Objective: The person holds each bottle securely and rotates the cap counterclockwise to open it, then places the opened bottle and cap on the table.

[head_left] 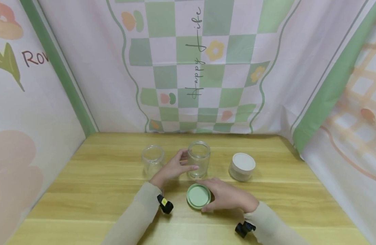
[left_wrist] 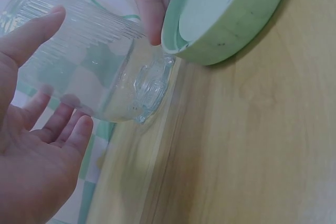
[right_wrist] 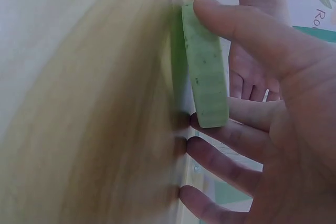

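Observation:
In the head view, my left hand (head_left: 174, 166) is around a clear glass jar (head_left: 198, 163) that stands upright without a lid. The left wrist view shows the thumb on one side of this ribbed jar (left_wrist: 100, 56) and fingertips against the other. My right hand (head_left: 227, 195) holds a round green lid (head_left: 198, 196) by its rim, inner side up, just in front of the jar. Thumb and index finger sit at opposite edges of the lid (right_wrist: 207, 72) in the right wrist view. Whether the lid touches the table I cannot tell.
Left of my left hand stands a second open glass jar (head_left: 153, 158), partly hidden by the forearm. A low clear jar with a white lid (head_left: 243, 166) stands to the right. Patterned cloth (head_left: 191, 68) hangs behind the wooden table (head_left: 83, 197).

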A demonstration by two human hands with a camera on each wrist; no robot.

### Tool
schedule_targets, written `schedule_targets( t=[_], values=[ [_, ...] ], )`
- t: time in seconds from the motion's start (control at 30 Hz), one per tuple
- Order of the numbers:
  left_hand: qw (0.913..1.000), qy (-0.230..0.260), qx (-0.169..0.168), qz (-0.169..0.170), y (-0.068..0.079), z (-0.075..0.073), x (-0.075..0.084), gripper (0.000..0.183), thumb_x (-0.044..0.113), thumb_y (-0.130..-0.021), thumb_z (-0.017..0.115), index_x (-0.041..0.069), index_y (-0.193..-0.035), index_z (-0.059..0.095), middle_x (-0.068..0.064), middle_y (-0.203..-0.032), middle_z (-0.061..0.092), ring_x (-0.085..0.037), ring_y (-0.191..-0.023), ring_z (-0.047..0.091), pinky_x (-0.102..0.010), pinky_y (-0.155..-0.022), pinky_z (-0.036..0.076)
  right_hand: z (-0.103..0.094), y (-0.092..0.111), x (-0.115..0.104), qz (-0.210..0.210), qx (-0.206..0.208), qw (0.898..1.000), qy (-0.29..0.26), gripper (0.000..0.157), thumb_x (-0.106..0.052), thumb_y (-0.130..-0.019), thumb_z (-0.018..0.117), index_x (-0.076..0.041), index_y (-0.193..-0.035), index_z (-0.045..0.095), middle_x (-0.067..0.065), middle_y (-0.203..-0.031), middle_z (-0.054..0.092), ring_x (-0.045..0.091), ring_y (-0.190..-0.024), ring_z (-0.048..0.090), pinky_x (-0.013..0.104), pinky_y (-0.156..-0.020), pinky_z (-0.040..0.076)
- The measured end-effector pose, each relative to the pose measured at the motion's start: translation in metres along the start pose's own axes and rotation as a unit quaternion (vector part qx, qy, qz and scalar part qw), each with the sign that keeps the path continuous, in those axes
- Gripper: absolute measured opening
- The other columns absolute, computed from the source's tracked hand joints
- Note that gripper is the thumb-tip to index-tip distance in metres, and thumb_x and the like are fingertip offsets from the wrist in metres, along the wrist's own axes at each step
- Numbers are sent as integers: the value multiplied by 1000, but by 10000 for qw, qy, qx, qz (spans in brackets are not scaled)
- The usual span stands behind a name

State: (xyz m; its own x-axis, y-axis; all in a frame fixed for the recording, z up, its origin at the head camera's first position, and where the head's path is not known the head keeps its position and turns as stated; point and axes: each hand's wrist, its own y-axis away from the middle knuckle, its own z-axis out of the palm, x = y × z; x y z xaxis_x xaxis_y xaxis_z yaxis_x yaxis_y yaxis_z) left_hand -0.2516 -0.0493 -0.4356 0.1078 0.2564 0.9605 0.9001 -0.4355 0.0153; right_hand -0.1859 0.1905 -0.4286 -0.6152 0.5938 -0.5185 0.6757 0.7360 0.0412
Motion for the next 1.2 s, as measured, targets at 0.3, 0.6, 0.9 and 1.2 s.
schedule_targets(
  t=[0.3, 0.6, 0.9, 1.2],
  values=[
    [9999, -85, -51, 70, 0, 0, 0, 90, 49, -85, 79, 20, -154, 29, -8, -153, 38, -33, -137, 42, -54, -111, 37, 2, -1, -2, 123, 11, 9996, 236, 89, -49, -79, 83, -9, -149, 46, 2, -141, 55, 23, -122, 50, 48, -100, 45],
    [9999, -12, -66, 147, 1, 0, 0, 90, 47, -84, 80, 19, -154, 30, -7, -153, 38, -33, -137, 41, -54, -111, 37, -1, 1, 0, 261, -5, 9997, -27, 93, -58, -81, 77, -6, -150, 44, 10, -141, 51, 28, -125, 50, 50, -101, 47],
    [9998, -19, -13, 178, 4, -3, 8, 88, 43, -86, 79, 14, -153, 30, -12, -156, 34, -35, -140, 36, -54, -113, 35, -16, 3, 0, 199, 113, 9984, -519, 80, -54, -91, 68, -6, -151, 41, 13, -147, 48, 31, -127, 52, 51, -104, 46],
    [9992, -28, 181, 344, 6, -3, 19, 90, 43, -87, 78, 13, -155, 28, -12, -156, 33, -36, -140, 36, -53, -114, 33, -40, 10, -5, 100, 658, 9976, -172, 71, -47, -94, 69, -7, -148, 46, 13, -143, 53, 31, -119, 58, 48, -94, 53]
  ],
)
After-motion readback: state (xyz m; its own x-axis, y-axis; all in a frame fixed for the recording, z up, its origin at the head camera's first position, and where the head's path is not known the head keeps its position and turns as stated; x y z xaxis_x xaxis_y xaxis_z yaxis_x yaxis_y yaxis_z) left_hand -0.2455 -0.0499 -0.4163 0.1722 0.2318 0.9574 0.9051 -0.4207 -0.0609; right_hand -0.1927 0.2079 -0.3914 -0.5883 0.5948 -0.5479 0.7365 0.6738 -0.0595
